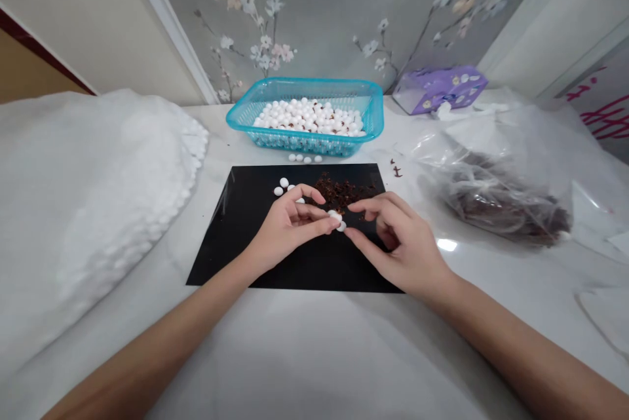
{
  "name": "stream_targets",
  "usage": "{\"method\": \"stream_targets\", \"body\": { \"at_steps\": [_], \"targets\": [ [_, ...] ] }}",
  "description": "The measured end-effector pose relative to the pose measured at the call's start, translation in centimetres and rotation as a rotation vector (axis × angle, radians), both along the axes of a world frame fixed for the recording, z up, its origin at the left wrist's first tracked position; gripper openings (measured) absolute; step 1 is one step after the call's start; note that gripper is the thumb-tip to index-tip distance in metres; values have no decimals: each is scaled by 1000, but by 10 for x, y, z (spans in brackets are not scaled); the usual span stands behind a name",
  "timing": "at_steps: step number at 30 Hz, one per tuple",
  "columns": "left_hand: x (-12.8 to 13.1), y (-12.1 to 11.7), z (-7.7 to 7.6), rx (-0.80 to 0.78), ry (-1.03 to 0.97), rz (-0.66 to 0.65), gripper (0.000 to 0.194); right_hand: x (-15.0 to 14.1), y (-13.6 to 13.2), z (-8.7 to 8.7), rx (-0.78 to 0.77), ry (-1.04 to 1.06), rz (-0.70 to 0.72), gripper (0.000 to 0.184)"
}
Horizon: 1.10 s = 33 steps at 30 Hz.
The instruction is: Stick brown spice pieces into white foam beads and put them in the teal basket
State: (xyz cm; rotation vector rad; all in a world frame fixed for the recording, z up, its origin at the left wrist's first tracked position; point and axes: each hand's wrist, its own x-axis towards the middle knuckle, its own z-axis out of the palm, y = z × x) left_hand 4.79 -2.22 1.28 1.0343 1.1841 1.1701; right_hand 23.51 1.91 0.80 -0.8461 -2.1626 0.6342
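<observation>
My left hand pinches small white balls between thumb and fingers, above a black board. Two balls show at its fingertips, one lower than the other. On the right, my right hand has thumb and index finger apart, the thumb tip close to or touching the lower ball; its other fingers are curled. Behind the fingertips lies a loose pile of small dark brown pieces. Several loose white balls rest on the board beside my left hand, some partly hidden by it.
A blue plastic basket full of white balls with brown bits stands behind the board. Several balls lie before it. A big white bag bulges at left. To the right are a clear bag of brown pieces and a purple tissue pack.
</observation>
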Motion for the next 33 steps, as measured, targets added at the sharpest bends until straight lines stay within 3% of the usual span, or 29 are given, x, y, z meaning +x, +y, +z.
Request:
{"method": "stream_targets", "body": {
  "at_steps": [3,7,13,17,22,25,29,33],
  "targets": [
    [1,-1,1,26,24,22,31,0,0,1,13,-59,-60,21],
    [3,-1,2,119,133,89,34,1,5,-2,-80,-174,-167,22],
    [2,1,1,153,290,139,22,0,7,-3,-95,-267,-202,16],
    [2,2,0,156,297,180,21,1,7,-3,-102,-331,-191,11],
    [-4,0,1,225,442,226,19,3,8,-4,-117,-342,-173,10],
    [-19,3,2,293,624,253,20,3,8,-4,-163,-299,-163,11],
    [-45,16,3,425,1013,213,22,3,9,-5,-158,-280,-147,15],
    [-64,34,6,404,1199,199,21,0,9,-7,-121,-276,-155,13]
  ]
}}
